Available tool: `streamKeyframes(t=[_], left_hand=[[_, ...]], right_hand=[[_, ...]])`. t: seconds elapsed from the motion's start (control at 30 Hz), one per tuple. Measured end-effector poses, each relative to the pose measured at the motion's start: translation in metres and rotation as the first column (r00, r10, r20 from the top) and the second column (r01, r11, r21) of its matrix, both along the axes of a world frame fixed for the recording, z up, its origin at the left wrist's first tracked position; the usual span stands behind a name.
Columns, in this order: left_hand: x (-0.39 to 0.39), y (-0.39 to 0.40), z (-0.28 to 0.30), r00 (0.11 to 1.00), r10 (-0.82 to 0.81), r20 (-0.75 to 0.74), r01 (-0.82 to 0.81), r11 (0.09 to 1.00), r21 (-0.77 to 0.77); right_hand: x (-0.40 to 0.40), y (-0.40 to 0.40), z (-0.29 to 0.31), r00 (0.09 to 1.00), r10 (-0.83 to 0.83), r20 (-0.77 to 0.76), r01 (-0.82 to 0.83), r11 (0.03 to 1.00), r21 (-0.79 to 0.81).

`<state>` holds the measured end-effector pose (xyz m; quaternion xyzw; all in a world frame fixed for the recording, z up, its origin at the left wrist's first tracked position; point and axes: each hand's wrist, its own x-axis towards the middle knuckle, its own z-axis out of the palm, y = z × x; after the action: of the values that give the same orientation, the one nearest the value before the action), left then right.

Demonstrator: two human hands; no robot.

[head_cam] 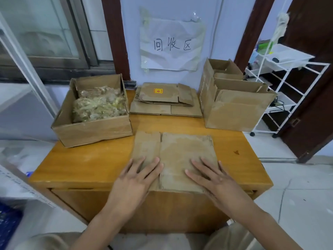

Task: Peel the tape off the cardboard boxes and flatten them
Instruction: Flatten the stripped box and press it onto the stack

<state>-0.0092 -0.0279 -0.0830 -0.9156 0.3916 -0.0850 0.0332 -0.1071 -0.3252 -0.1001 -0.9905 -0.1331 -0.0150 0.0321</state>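
Head view: I see a flattened box (176,159) lying at the near edge of the desk (81,165), just in front of me. I judge it light, thin and fairly stiff, with worn, dusty faces that may slide on the polished wood; its outer edges look best for lifting, pinched from both sides. My left hand (137,179) lies flat on its near left part, fingers (153,164) straight and spread. My right hand (210,175) presses its near right part the same way. Neither hand grips anything. Behind lie a stack (165,101) of flattened boxes, a tape bin (93,112) to the left, and open boxes (232,98) to the right.
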Motion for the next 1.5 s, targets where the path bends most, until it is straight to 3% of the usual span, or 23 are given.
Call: streamKeyframes(t=[0.1,0.2,0.37,0.53,0.67,0.73,0.83,0.93,1.0,1.07,1.2,1.3,1.4,1.5], left_hand=[[0.014,0.002,0.034,0.989,-0.06,0.138,0.081,0.985,-0.15],[0.044,0.003,0.078,0.943,-0.14,0.302,0.191,0.971,-0.146],[0.104,0.005,0.122,0.852,-0.249,0.46,0.304,0.951,-0.049],[0.174,-0.005,0.169,0.844,-0.224,0.487,0.266,0.964,-0.017],[0.249,-0.032,0.17,0.938,-0.075,0.337,0.078,0.997,0.006],[0.277,-0.049,0.151,0.988,0.053,0.143,-0.061,0.997,0.052],[0.286,-0.08,0.112,0.973,0.186,-0.14,-0.173,0.98,0.1],[0.286,-0.106,0.092,0.954,0.194,-0.227,-0.179,0.98,0.084],[0.295,-0.117,0.084,0.948,0.194,-0.253,-0.174,0.98,0.099],[0.302,-0.129,0.078,0.954,0.176,-0.244,-0.142,0.979,0.149],[0.296,-0.15,0.06,0.952,0.205,-0.228,-0.161,0.967,0.196],[0.299,-0.156,0.053,0.949,0.252,-0.189,-0.235,0.966,0.11],[0.318,-0.159,0.054,0.909,0.29,-0.298,-0.314,0.949,-0.032],[0.335,-0.167,0.044,0.889,0.34,-0.308,-0.367,0.929,-0.035]], right_hand=[[0.016,-0.005,0.02,0.988,0.046,0.147,-0.059,0.994,0.088],[0.041,-0.01,0.061,0.979,0.043,0.201,-0.064,0.993,0.097],[0.093,-0.011,0.116,0.907,0.146,0.395,-0.126,0.989,-0.076],[0.159,-0.013,0.162,0.828,0.161,0.537,-0.053,0.976,-0.211],[0.239,-0.022,0.171,0.872,-0.045,0.488,0.185,0.952,-0.243],[0.272,-0.025,0.158,0.924,-0.178,0.338,0.265,0.936,-0.233],[0.301,-0.032,0.12,0.971,-0.238,0.001,0.234,0.95,-0.206],[0.311,-0.036,0.09,0.939,-0.259,-0.226,0.263,0.965,-0.012],[0.317,-0.038,0.08,0.908,-0.346,-0.236,0.397,0.891,0.221],[0.33,-0.037,0.071,0.871,-0.441,-0.217,0.49,0.815,0.309],[0.347,-0.024,0.051,0.832,-0.517,-0.202,0.551,0.813,0.189],[0.353,-0.025,0.04,0.836,-0.519,-0.18,0.546,0.822,0.163],[0.369,-0.028,0.041,0.837,-0.529,-0.138,0.546,0.82,0.169],[0.388,-0.031,0.04,0.829,-0.543,-0.133,0.559,0.812,0.169]])
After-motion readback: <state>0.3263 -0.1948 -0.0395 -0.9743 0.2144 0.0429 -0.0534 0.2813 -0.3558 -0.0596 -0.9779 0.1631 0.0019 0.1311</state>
